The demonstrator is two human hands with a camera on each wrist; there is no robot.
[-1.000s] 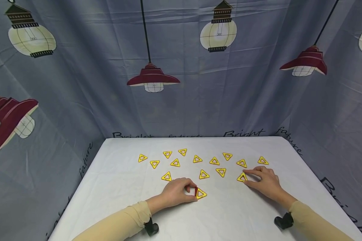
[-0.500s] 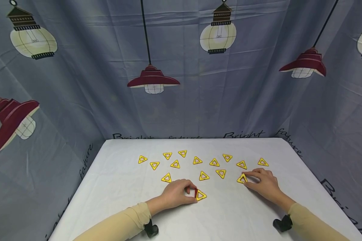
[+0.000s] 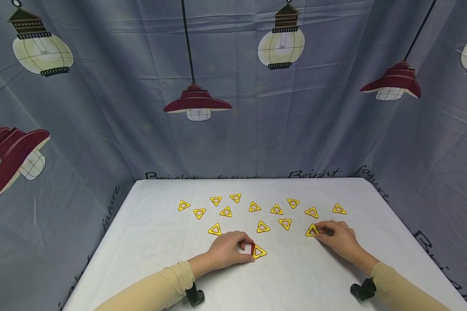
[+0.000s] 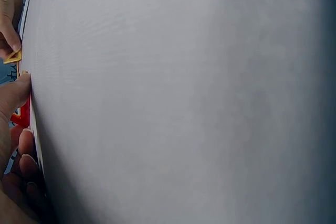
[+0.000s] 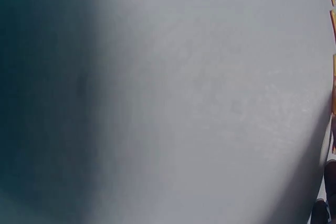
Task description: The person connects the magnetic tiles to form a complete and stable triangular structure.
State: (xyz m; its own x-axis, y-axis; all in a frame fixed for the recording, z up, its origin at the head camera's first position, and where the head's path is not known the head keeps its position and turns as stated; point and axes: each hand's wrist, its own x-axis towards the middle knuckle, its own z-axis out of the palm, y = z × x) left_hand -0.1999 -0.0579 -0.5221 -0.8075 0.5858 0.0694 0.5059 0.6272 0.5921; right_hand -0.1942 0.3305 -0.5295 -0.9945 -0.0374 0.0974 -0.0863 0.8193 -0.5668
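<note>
My left hand (image 3: 230, 249) pinches a red triangular frame tile (image 4: 23, 116) between thumb and fingers, low over the white table. In the head view this red tile stands edge-on, a narrow strip against the left side of a yellow triangular frame tile (image 3: 258, 251). Farther right, the fingertips of my right hand (image 3: 339, 238) pinch the right side of another yellow triangle tile (image 3: 311, 230). The left wrist view also catches this tile at the right hand's fingertips, tilted. Only the edge of the right hand's work shows in the right wrist view.
Several yellow triangle tiles lie scattered across the back half of the white table (image 3: 159, 250), such as a tile (image 3: 263, 226) between the hands and a tile (image 3: 339, 209) beyond the right hand. A grey curtain (image 3: 233, 147) with printed lamps surrounds the table.
The right hand's index finger has come down from the yellow tile's top corner to its right side, and finger and thumb have drawn together on it. The left hand keeps still.
</note>
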